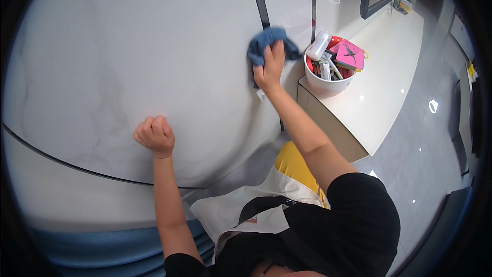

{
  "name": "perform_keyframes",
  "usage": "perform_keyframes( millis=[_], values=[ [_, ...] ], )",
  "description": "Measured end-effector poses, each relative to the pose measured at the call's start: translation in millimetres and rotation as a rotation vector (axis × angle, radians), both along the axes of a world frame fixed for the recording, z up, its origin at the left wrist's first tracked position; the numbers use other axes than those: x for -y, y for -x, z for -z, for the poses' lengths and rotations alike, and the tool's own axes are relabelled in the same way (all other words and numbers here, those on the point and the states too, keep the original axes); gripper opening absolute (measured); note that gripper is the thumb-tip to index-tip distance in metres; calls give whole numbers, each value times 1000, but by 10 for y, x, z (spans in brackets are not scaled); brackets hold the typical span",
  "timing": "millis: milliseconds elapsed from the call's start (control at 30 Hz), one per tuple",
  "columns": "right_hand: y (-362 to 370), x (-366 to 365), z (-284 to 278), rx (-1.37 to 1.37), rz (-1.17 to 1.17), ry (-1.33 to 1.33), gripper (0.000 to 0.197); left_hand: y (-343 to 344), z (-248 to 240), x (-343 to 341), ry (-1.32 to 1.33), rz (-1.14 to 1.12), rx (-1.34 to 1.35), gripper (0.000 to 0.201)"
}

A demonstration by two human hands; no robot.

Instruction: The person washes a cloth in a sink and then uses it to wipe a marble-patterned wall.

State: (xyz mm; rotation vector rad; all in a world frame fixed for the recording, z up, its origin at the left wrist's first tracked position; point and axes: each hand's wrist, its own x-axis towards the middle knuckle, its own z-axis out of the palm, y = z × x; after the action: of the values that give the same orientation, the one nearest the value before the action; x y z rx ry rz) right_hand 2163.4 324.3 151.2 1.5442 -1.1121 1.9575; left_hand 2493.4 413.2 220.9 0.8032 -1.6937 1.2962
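A blue cloth [262,41] lies bunched against the white marbled panel [128,46], over the lower end of a dark vertical strip [259,0]. My right hand [271,66] presses on this cloth with bent fingers, and part of the cloth hangs out on both sides. A small white tag [261,95] shows just below the hand. Farther left, my left hand [155,136] is a fist in front of the panel, with nothing visible in it. Whether the fist touches the panel, I cannot tell.
Right of the cloth, a white round bucket [328,88] full of small items and a pink box [350,55] stands on a pale cabinet [382,87]. A dark-framed screen [382,0] stands behind it. Blue fabric [102,249] lies at the lower left; grey floor [405,174] is at right.
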Motion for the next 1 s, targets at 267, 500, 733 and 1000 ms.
perform_keyframes(
  millis=[267,500,733,1000],
  values=[
    [-120,-36,1573,424,14,-401,54,44,28,26,21,1,13,11],
    [-72,-39,927,210,18,-206,57,63,70,54,28,0,24,11],
    [-42,128,1170,253,29,-214,59,53,80,58,6,14,32,10],
    [167,318,1613,1096,-15,-458,62,-23,99,43,-83,23,36,9]
  ],
)
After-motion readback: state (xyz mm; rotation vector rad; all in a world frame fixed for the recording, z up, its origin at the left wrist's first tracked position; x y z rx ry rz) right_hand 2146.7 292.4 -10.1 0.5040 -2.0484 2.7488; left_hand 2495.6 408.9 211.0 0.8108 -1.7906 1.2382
